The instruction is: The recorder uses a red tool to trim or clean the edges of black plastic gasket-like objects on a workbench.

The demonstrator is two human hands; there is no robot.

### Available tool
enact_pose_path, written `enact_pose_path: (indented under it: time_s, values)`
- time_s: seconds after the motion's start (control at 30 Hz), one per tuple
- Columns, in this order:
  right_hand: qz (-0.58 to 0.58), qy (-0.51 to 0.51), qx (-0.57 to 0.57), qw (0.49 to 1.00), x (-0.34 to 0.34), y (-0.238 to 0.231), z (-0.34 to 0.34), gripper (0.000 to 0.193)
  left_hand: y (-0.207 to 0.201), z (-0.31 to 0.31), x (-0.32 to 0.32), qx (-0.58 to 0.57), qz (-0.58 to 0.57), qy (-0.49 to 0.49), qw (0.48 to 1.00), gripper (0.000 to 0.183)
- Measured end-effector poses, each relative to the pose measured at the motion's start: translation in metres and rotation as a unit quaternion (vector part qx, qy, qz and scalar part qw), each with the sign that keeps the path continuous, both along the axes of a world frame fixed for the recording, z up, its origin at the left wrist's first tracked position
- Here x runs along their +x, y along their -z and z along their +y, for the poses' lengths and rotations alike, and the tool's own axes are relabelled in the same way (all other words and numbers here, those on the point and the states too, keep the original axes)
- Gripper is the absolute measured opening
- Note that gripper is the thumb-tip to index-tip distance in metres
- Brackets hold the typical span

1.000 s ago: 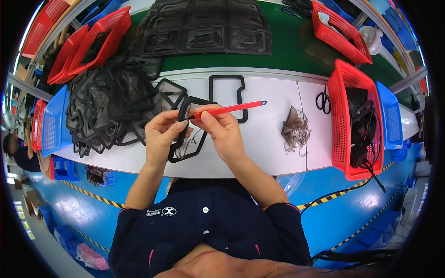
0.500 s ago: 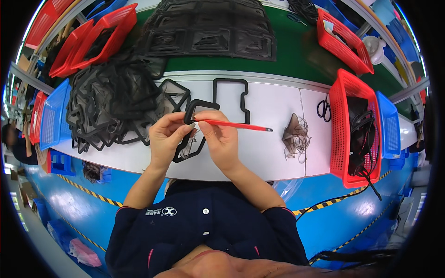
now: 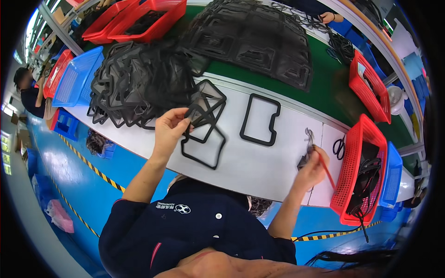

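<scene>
My left hand (image 3: 168, 134) pinches a corner of a black gasket-like frame (image 3: 217, 163), which hangs over the white table edge side. Its upper part overlaps other black frames at the pile's edge. Out to the right, my right hand (image 3: 311, 170) is closed around a slim red tool (image 3: 327, 171) that slants down to the right. A thin translucent strip (image 3: 309, 135) stands up by its fingertips, and dark film scraps (image 3: 302, 161) lie just beside the hand. Between the hands, a single black frame (image 3: 260, 119) with a notched side lies flat on the table.
A large heap of black frames (image 3: 139, 88) covers the left of the table. Black moulded sheets (image 3: 250, 41) lie on the green surface behind. Scissors (image 3: 339, 148) rest by a red basket (image 3: 345, 185) holding black cords. Blue baskets (image 3: 83, 76) stand at far left; another person's hand (image 3: 328, 17) shows at the back.
My right hand has left the frame and moved right to the scraps with the red tool. My left hand keeps the frame, now lower beside the pile. The whole view has tilted.
</scene>
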State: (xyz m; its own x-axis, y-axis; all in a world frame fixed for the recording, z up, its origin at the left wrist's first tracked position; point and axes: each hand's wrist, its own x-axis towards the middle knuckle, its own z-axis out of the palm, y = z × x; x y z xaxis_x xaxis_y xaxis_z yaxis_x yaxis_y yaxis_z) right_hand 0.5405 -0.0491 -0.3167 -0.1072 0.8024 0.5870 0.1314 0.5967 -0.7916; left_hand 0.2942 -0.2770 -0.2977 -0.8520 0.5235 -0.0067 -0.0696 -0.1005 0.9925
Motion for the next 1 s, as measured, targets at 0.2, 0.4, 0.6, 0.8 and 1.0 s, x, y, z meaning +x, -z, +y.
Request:
enact_pose_path:
  time_s: [0.2,0.4,0.6,0.8,1.0]
  values:
    - [-0.329,0.13,-0.098,0.93,0.092,0.014,0.054,0.013,0.031,-0.018,-0.002,-0.11,0.027,0.045,0.993,0.018]
    - [-0.247,0.105,0.066,0.961,0.056,-0.009,0.025,0.012,-0.043,-0.007,0.023,-0.016,0.336,0.202,0.92,0.023]
    - [0.111,-0.288,-0.304,0.901,-0.012,-0.016,-0.038,0.013,0.012,-0.032,0.045,-0.014,0.14,0.242,0.96,0.025]
    - [0.094,-0.448,-0.501,0.734,-0.065,0.024,-0.086,0.019,0.037,-0.034,0.059,0.105,-0.27,0.253,0.923,0.062]
    - [0.115,-0.462,-0.539,0.695,-0.08,0.037,-0.099,0.023,0.03,-0.007,0.05,-0.094,-0.235,0.205,0.945,0.046]
